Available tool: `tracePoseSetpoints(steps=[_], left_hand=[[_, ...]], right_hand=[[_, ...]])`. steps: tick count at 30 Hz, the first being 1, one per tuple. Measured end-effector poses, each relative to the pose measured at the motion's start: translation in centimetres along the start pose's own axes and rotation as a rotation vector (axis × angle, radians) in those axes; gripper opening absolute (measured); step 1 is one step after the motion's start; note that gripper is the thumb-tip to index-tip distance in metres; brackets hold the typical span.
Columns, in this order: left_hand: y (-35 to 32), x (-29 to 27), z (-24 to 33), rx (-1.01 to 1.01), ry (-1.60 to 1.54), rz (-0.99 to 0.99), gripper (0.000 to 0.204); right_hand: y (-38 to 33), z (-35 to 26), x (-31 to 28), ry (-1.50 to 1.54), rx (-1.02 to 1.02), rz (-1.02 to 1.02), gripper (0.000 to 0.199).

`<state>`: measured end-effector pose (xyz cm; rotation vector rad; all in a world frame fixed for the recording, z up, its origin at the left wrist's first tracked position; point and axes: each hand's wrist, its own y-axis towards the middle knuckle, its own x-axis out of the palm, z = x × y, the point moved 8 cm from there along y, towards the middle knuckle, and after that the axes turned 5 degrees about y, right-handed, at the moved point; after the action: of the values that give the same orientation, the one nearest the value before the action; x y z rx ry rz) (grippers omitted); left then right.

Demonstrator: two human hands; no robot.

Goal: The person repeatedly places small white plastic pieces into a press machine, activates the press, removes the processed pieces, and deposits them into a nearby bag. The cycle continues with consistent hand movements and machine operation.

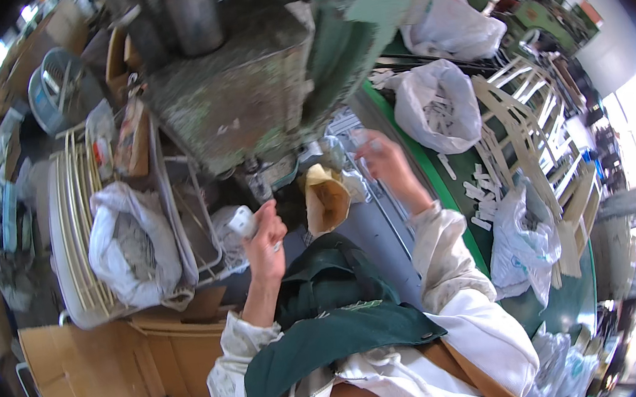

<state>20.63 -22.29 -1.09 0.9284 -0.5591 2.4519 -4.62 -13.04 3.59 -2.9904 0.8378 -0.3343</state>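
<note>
My left hand [264,243] is closed, just below the head of a worn green press machine [236,122]. A small white piece with dark spots [242,222] sticks out from its fingers; its exact kind is unclear. Raised to the right of the machine, my right hand [382,162] is smeared by motion, and I cannot make out anything in it. Between the hands stands an open brown paper bag [328,204], its mouth facing up toward me. The machine's metal tool end [258,185] hangs just above my left hand.
On the right, a green-edged table [428,175] carries a white sack of pale strips [436,108], loose white pieces [482,197] and long frames [530,118]. At left sit another white sack [133,245] in a bin and an open cardboard box [88,370].
</note>
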Motion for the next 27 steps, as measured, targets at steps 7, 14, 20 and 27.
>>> tracePoseSetpoints(steps=[7, 14, 20, 27], left_hand=[[1.6, 1.7, 1.1, -0.012, 0.192, 0.173, 0.016], [2.7, 0.1, 2.0, 0.082, 0.232, 0.31, 0.01], [4.7, 2.6, 0.9, 0.089, 0.208, 0.197, 0.011], [3.2, -1.6, 1.0, 0.005, 0.255, 0.321, 0.008]], right_hand=[[-0.4, 1.7, 15.0, -0.041, 0.107, -0.268, 0.02], [0.2, 3.1, 15.1, -0.159, 0.222, -0.251, 0.018], [14.8, 19.1, 4.6, -1.043, -0.439, -0.09, 0.029], [15.7, 23.1, 11.0, -1.282, -0.695, -0.256, 0.029]])
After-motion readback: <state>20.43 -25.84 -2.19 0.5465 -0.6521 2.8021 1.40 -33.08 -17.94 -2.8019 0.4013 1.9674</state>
